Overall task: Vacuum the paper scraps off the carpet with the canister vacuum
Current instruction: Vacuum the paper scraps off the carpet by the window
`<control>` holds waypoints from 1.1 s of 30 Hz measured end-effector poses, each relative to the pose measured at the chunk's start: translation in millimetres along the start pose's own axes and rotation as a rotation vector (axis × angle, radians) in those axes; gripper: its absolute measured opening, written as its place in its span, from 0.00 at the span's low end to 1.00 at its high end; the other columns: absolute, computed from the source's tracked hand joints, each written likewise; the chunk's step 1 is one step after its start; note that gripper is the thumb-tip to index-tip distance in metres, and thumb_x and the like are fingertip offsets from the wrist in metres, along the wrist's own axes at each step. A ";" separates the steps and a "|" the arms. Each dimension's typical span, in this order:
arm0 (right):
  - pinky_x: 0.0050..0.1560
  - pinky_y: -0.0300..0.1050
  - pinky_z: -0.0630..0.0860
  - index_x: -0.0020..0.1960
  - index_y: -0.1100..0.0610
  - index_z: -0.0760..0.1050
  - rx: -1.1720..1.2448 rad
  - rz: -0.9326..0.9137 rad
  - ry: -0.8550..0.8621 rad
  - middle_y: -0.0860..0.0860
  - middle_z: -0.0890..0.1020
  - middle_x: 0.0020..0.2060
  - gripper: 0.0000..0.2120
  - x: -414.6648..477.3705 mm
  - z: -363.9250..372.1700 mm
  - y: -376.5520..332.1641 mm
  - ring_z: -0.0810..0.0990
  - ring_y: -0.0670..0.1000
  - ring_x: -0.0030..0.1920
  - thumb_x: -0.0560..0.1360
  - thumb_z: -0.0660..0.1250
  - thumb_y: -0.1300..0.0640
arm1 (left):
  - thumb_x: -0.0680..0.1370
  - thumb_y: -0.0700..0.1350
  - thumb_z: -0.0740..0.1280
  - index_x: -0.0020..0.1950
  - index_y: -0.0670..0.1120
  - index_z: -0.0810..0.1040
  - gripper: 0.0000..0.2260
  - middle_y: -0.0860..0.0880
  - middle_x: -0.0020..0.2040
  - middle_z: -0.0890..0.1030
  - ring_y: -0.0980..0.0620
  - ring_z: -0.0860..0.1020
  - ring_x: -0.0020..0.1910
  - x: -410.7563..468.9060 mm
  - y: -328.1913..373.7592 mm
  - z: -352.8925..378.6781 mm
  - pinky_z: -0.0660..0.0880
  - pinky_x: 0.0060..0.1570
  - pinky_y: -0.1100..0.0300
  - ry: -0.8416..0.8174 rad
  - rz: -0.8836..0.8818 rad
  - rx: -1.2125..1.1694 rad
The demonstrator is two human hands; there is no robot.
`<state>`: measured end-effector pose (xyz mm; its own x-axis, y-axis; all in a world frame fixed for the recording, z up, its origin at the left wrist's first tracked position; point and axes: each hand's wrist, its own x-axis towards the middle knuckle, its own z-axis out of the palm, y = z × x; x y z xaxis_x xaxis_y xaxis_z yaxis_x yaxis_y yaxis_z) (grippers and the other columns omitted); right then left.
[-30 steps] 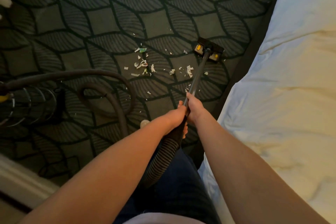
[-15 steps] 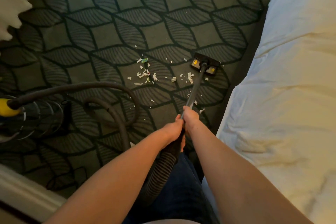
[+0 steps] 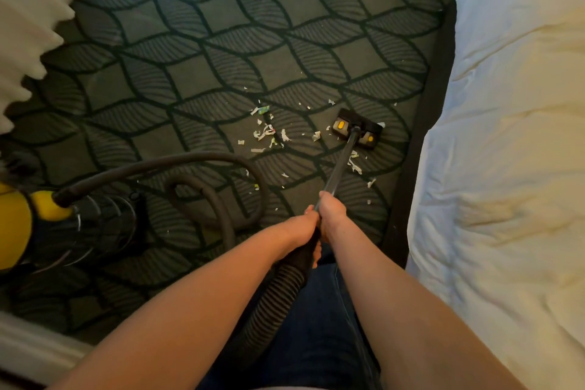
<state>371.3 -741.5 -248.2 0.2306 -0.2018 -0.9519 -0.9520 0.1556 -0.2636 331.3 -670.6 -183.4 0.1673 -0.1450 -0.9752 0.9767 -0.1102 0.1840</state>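
Both my hands grip the vacuum wand [image 3: 340,166]. My right hand [image 3: 332,214] holds it higher up the tube; my left hand [image 3: 300,226] wraps the black handle just behind it. The black floor head [image 3: 356,133] with yellow pedals lies flat on the patterned carpet [image 3: 196,51], at the right end of the scrap patch. White paper scraps [image 3: 264,133] lie scattered to its left, and more scraps [image 3: 356,166] sit beside the wand, nearer me. The yellow canister [image 3: 15,225] stands at the far left, its hose [image 3: 152,165] looping across the carpet.
A bed with white bedding [image 3: 506,168] fills the right side, its dark base [image 3: 414,149] close to the floor head. A white curtain [image 3: 28,19] hangs at the upper left. A pale skirting or ledge [image 3: 28,345] runs along the lower left.
The floor head has been drawn back toward me across the scrap patch, and scraps now lie beside the wand. The view has swung left, bringing the yellow canister and curtain into sight.
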 end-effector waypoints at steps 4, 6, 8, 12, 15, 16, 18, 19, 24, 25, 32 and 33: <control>0.51 0.52 0.79 0.67 0.61 0.70 0.010 0.029 0.017 0.59 0.79 0.53 0.20 -13.5 2.5 27.5 0.80 0.56 0.47 0.79 0.63 0.51 | 0.82 0.63 0.45 0.44 0.39 0.73 0.31 0.44 0.28 0.73 0.51 0.73 0.21 -8.7 -30.3 -3.4 0.72 0.21 0.63 -0.009 -0.027 0.036; 0.47 0.50 0.79 0.66 0.62 0.70 0.036 0.041 0.019 0.59 0.79 0.51 0.21 -20.1 3.5 41.0 0.80 0.56 0.46 0.78 0.63 0.51 | 0.82 0.63 0.45 0.44 0.39 0.74 0.31 0.44 0.28 0.73 0.50 0.72 0.22 -12.2 -44.7 -3.5 0.72 0.23 0.62 -0.012 -0.045 0.036; 0.49 0.53 0.80 0.67 0.62 0.71 0.017 0.031 0.021 0.59 0.80 0.51 0.23 -19.1 6.7 44.4 0.81 0.57 0.48 0.77 0.63 0.50 | 0.82 0.63 0.44 0.40 0.39 0.73 0.32 0.44 0.26 0.72 0.49 0.72 0.21 -12.9 -44.3 -5.3 0.72 0.24 0.62 -0.015 -0.030 0.020; 0.57 0.55 0.79 0.67 0.62 0.72 -0.036 -0.003 0.043 0.60 0.81 0.54 0.22 -25.5 8.1 41.7 0.81 0.58 0.50 0.77 0.63 0.51 | 0.82 0.63 0.45 0.39 0.39 0.73 0.32 0.44 0.26 0.72 0.49 0.72 0.21 -16.7 -40.5 -9.1 0.71 0.23 0.62 -0.014 -0.032 0.025; 0.54 0.52 0.78 0.67 0.62 0.70 -0.031 0.038 0.021 0.60 0.79 0.53 0.20 -43.1 -2.2 46.8 0.79 0.57 0.50 0.79 0.62 0.52 | 0.81 0.64 0.46 0.44 0.39 0.74 0.31 0.44 0.28 0.73 0.49 0.73 0.23 -18.9 -54.1 -3.9 0.73 0.26 0.60 0.000 -0.088 0.035; 0.52 0.51 0.78 0.67 0.62 0.70 -0.033 0.048 0.015 0.60 0.79 0.54 0.20 -44.9 -6.0 47.5 0.79 0.57 0.50 0.80 0.62 0.52 | 0.81 0.64 0.46 0.45 0.39 0.74 0.31 0.45 0.28 0.74 0.50 0.73 0.24 -19.4 -55.0 -1.9 0.73 0.26 0.60 0.001 -0.091 0.034; 0.47 0.49 0.77 0.66 0.63 0.72 -0.031 0.051 0.014 0.60 0.80 0.55 0.20 -38.4 -9.0 45.1 0.81 0.57 0.52 0.80 0.62 0.52 | 0.81 0.64 0.47 0.44 0.39 0.74 0.30 0.44 0.28 0.73 0.50 0.72 0.23 -18.0 -48.4 -1.0 0.72 0.24 0.62 0.003 -0.068 0.011; 0.45 0.48 0.76 0.66 0.63 0.72 -0.025 0.048 0.017 0.60 0.81 0.55 0.20 -36.8 -7.8 42.6 0.81 0.58 0.53 0.79 0.62 0.52 | 0.82 0.63 0.47 0.43 0.39 0.73 0.30 0.44 0.28 0.73 0.50 0.72 0.22 -17.4 -44.5 -2.8 0.72 0.23 0.62 0.003 -0.057 0.000; 0.48 0.50 0.76 0.65 0.64 0.72 -0.011 0.040 0.006 0.61 0.81 0.54 0.19 -37.2 3.7 44.5 0.80 0.57 0.48 0.80 0.62 0.53 | 0.81 0.64 0.48 0.39 0.41 0.73 0.30 0.45 0.28 0.73 0.51 0.72 0.23 -19.1 -44.9 -13.7 0.72 0.23 0.61 -0.001 -0.066 0.016; 0.49 0.51 0.77 0.65 0.64 0.72 -0.003 0.040 0.013 0.61 0.81 0.54 0.19 -36.2 4.2 45.9 0.80 0.57 0.48 0.80 0.62 0.53 | 0.81 0.63 0.48 0.40 0.41 0.73 0.29 0.45 0.28 0.73 0.51 0.72 0.23 -19.2 -46.1 -13.6 0.72 0.23 0.61 0.003 -0.063 0.021; 0.30 0.42 0.73 0.64 0.63 0.72 0.054 -0.018 0.038 0.55 0.77 0.38 0.17 -37.6 4.9 49.1 0.76 0.50 0.33 0.80 0.61 0.54 | 0.80 0.65 0.49 0.43 0.40 0.75 0.30 0.45 0.28 0.75 0.51 0.74 0.24 -18.3 -57.0 -20.1 0.75 0.26 0.59 -0.001 -0.022 0.052; 0.30 0.42 0.73 0.63 0.63 0.72 0.070 -0.032 0.038 0.55 0.76 0.37 0.16 -37.9 5.7 46.0 0.76 0.50 0.32 0.80 0.61 0.54 | 0.80 0.65 0.50 0.43 0.40 0.75 0.30 0.45 0.28 0.75 0.51 0.74 0.24 -18.1 -55.4 -20.2 0.75 0.26 0.59 0.000 -0.007 0.055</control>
<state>320.0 -721.2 -225.1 0.2513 -0.2443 -0.9366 -0.9277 0.2153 -0.3051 276.9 -642.0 -178.4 0.1607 -0.1440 -0.9764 0.9690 -0.1651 0.1838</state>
